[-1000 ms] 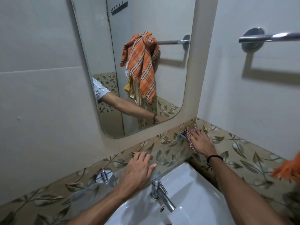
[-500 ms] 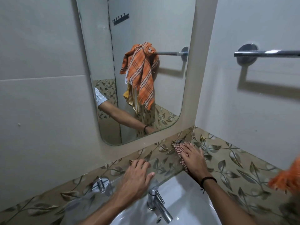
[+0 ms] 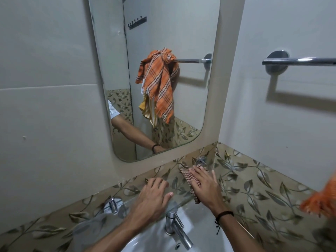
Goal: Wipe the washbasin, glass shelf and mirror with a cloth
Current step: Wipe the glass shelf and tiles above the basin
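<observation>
Above both hands, the mirror (image 3: 154,79) is seen on the wall, with an orange towel reflected in it. Below the hands lies the basin (image 3: 145,239), its tap (image 3: 177,227) just under the wrists. Under the palms runs the glass shelf (image 3: 101,220), held by 2 chrome brackets, 1 left of the left hand and 1 just beyond the right fingertips. A towel rail (image 3: 300,61) is fixed to the wall well up and to the right.

The left hand (image 3: 152,197) is laid flat and open on the shelf, holding nothing. The right hand (image 3: 204,186) is pressed flat, fingers spread, on the cloth (image 3: 190,180), which is pinned against the shelf rather than clenched.

Compared with 1 second ago, the cloth and right hand have been drawn from the far right bracket back toward the left hand, so 1 stroke along the shelf's right part appears to be under way. The shelf's left part and the mirror are judged to be left to wipe; the basin's state cannot be told.

No brand, label or writing can be read.
</observation>
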Available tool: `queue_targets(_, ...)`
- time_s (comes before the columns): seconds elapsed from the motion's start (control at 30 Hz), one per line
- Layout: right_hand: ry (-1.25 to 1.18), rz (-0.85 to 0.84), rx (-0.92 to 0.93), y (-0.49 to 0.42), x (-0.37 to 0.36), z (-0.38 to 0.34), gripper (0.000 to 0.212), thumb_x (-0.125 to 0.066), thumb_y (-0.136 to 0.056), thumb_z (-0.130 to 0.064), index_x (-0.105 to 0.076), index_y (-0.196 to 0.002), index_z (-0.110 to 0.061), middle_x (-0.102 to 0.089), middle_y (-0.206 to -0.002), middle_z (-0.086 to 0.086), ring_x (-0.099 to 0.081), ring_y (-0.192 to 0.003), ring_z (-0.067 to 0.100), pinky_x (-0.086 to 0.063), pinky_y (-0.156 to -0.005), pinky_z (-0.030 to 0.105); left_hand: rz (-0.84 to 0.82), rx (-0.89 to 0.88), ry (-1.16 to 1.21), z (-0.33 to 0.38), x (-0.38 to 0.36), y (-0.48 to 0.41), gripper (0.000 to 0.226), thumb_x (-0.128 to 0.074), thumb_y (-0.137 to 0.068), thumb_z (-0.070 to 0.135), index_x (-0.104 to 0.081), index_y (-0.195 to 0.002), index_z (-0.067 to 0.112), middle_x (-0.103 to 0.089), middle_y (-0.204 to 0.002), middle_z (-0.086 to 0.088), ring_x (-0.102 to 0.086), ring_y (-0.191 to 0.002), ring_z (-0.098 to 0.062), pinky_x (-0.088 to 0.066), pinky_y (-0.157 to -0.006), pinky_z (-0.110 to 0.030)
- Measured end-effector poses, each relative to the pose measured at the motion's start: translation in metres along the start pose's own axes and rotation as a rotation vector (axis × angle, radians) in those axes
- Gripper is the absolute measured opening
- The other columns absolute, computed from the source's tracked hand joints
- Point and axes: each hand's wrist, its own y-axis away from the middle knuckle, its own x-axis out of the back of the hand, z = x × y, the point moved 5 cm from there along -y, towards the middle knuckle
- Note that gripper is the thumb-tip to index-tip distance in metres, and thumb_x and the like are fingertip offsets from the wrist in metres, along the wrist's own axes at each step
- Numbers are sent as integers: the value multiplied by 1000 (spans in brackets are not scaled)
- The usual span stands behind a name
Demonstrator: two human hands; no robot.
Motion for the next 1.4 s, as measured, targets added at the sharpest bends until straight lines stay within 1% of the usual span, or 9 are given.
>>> queue_targets(0.2, -76, 31, 235, -5, 9, 27, 50, -23, -102, -59, -42, -144, -39, -41, -151, -19, -35, -142, 1, -10, -124, 51, -8, -6, -19, 1, 2, 0, 43, -24, -105, 57, -46, -128, 29, -42, -132, 11, -30, -115, -5, -33, -101, -25)
queue_targets(0.33, -18, 20, 155, -26, 20, 70, 52, -26, -100, -52, -46, -146, -38, -40, -155, -16, -32, -147, 7, -5, -125, 46, -3, -9, -37, 2, 4, 3, 43, -23, -106, 57, -46, -127, 28, -43, -129, 10, -32, -114, -7, -36, -100, -26)
queue_targets(0.43, 72, -69, 126, -41, 25, 88, 61, -16, -97, -56, -38, -151, -38, -34, -159, -14, -28, -150, 12, -3, -124, 45, 9, -16, -43, 0, 4, 3, 43, -23, -106, 57, -46, -126, 27, -44, -126, 10, -33, -113, -8, -37, -98, -25)
queue_targets(0.67, 150, -247, -142, -73, 36, 99, 51, -21, -108, -39, -24, -159, -29, -16, -167, -3, -15, -154, 17, -7, -123, 44, 36, -27, -42, -1, 3, 0, 41, -25, -106, 56, -48, -123, 27, -45, -124, 10, -34, -112, -8, -39, -98, -27)
queue_targets(0.8, 143, -103, -339, -75, 29, 84, 54, -23, -102, -38, -34, -154, -28, -26, -165, -2, -21, -151, 19, -11, -123, 50, 45, -33, -47, 0, 2, 0, 40, -26, -105, 56, -48, -121, 27, -46, -124, 9, -35, -110, -8, -37, -95, -26)
queue_targets(0.93, 133, 36, -470, -50, 15, 50, 59, -27, -101, -44, -32, -156, -22, -26, -165, 4, -18, -153, 23, -1, -125, 51, 57, -33, -38, 1, 4, 1, 38, -29, -105, 54, -49, -121, 26, -47, -123, 8, -36, -111, -9, -38, -94, -27)
queue_targets(1.07, 89, -51, -246, -33, 2, 8, 55, -28, -104, -47, -30, -156, -31, -20, -166, -3, -14, -154, 16, 1, -124, 47, 39, -23, -41, -5, 3, -1, 39, -26, -105, 56, -47, -122, 27, -46, -125, 9, -34, -111, -8, -39, -98, -28)
queue_targets(1.23, -17, -94, 16, -13, 11, 13, 65, -19, -94, -59, -42, -150, -36, -33, -160, -13, -26, -149, 7, -5, -124, 42, 25, -28, -31, -1, -2, -1, 39, -29, -105, 54, -50, -124, 26, -48, -127, 8, -35, -113, -8, -37, -98, -26)
queue_targets(1.4, 34, -49, -6, -23, 25, 34, 60, -23, -95, -50, -44, -149, -36, -38, -158, -14, -28, -149, 7, -12, -124, 42, 24, -29, -59, -1, 0, 0, 40, -27, -106, 55, -48, -124, 26, -46, -126, 8, -29, -108, -5, -34, -95, -24)
